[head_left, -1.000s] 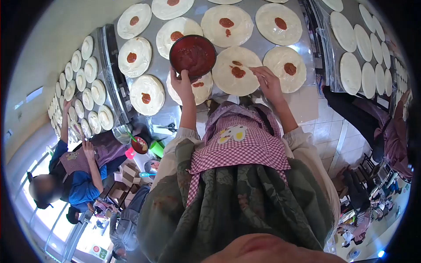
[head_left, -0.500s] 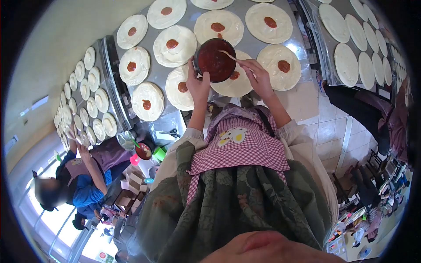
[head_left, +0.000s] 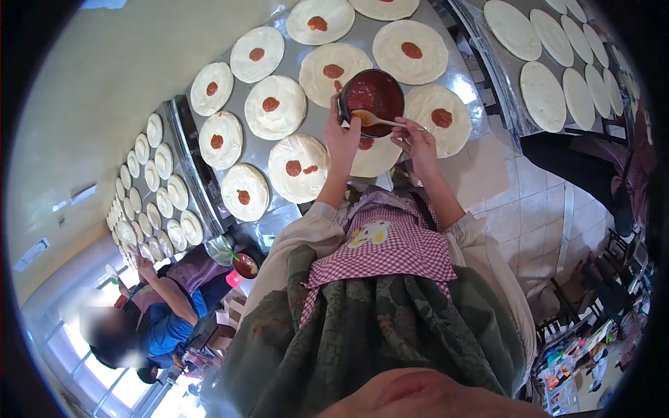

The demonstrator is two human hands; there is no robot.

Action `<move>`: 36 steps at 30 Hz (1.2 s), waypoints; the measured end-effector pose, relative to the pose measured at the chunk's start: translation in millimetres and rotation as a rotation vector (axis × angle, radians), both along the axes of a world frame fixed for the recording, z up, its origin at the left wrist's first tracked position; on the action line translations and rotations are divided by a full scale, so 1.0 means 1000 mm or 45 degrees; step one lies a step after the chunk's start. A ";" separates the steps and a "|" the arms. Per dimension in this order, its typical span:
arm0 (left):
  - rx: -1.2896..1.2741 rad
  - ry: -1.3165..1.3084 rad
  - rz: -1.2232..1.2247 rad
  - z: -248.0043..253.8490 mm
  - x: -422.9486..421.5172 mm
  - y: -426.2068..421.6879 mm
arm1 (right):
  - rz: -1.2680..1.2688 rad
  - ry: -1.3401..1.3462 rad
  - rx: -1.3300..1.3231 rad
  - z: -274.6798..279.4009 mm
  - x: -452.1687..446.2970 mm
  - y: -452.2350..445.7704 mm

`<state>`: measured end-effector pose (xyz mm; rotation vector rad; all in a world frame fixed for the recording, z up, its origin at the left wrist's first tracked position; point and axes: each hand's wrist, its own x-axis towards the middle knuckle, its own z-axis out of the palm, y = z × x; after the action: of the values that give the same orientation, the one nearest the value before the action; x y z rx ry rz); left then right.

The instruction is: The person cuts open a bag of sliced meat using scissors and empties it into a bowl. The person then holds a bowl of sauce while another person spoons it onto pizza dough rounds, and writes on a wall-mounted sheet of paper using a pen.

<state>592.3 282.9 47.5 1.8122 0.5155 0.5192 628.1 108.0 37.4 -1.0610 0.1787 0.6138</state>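
My left hand grips the left side of a dark bowl with red sauce inside. A wooden spoon is in my right hand, its head over the near part of the bowl. Below the bowl lies a round of flat dough, partly hidden, with a patch of sauce showing. Beside my left hand is another dough round bearing two sauce spots. To the right of the bowl lies a sauced round, and behind it one more.
Several more sauced rounds cover the metal table. On the right table lie plain dough rounds. At the left, a co-worker in a blue sleeve reaches towards a table of stacked dough rounds. A red-filled bowl stands near that person.
The spoon's head has come up out of the sauce and now shows over the bowl. In view, bowl and hands sit further right and lower; the camera has shifted too.
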 end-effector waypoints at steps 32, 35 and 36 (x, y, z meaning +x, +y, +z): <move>-0.638 -0.069 0.049 0.016 0.045 -0.009 | 0.532 -1.027 -0.400 0.030 0.107 -0.028; -0.592 -0.152 0.034 0.009 0.045 0.003 | 0.498 -1.263 -0.488 0.058 0.119 -0.026; -0.600 -0.140 0.011 0.017 0.044 0.005 | 0.427 -1.355 -0.538 0.067 0.124 -0.023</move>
<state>636.8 288.3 64.2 1.3253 0.5197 0.4550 751.8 84.8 104.1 -1.7146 -0.8445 0.2362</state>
